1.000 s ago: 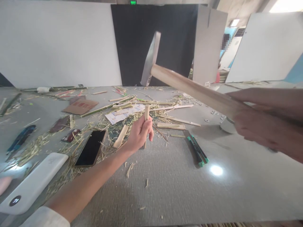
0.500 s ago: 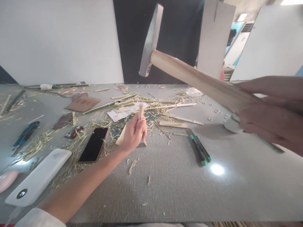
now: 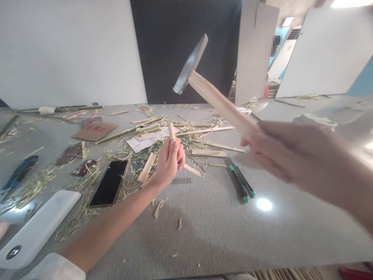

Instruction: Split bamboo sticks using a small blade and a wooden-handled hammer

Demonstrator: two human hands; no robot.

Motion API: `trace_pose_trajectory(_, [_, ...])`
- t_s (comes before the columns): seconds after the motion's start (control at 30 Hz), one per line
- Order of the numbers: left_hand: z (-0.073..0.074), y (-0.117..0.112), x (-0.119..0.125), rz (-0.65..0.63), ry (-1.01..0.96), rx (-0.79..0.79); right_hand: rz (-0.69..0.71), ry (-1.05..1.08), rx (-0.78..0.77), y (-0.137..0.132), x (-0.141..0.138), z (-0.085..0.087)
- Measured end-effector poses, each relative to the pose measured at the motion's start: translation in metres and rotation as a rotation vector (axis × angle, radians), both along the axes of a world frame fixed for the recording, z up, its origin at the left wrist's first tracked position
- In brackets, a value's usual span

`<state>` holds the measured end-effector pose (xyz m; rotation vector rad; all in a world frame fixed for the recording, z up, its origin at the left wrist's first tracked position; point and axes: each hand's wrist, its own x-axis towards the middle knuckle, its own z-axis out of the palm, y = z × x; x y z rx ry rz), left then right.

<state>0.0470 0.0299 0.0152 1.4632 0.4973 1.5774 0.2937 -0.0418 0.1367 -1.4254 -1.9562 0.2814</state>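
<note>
My left hand (image 3: 169, 160) is closed around a light wooden stick (image 3: 171, 131), whose rounded top stands up above my thumb. Its lower part is hidden by my fingers. My right hand (image 3: 279, 151), blurred, grips a hammer (image 3: 223, 99) by its pale wooden handle. The metal hammer head (image 3: 190, 65) is raised above and a little to the right of the stick, apart from it. Close around my left hand lie a flat wooden strip (image 3: 147, 167) and another strip (image 3: 192, 169) on the table.
A phone (image 3: 109, 182), a white power bank (image 3: 40, 229) and a blue cutter (image 3: 21, 171) lie to the left. Two black-and-green tools (image 3: 242, 182) lie right of centre. Bamboo strips (image 3: 209, 153) and shavings cover the middle; tall panels (image 3: 186, 23) stand behind the table (image 3: 221, 233).
The hammer head has dropped and tilted, and my right hand has come left and further into view. My left hand still holds the stick, slightly raised. The view has shifted right.
</note>
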Motion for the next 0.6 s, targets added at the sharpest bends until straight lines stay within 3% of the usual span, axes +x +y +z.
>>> trace_pose_trajectory(0.13, [0.026,-0.011,0.002,0.001,-0.129,-0.140,0.021,0.217,-0.236,0.022,-0.048,-0.051])
trace_pose_trajectory(0.2, [0.039,-0.021,0.003,0.027,-0.174,-0.145,0.117,0.366,-0.388,0.030,-0.068,-0.069])
trace_pose_trajectory(0.33, [0.060,-0.037,0.002,0.107,-0.244,-0.205,0.322,0.545,-0.591,0.033,-0.089,-0.083])
trace_pose_trajectory(0.5, [0.072,-0.047,-0.008,0.027,-0.215,-0.327,0.448,0.700,-0.615,0.027,-0.096,-0.094])
trace_pose_trajectory(0.6, [0.074,-0.049,-0.010,-0.027,-0.181,-0.309,0.481,0.829,-0.616,0.025,-0.099,-0.100])
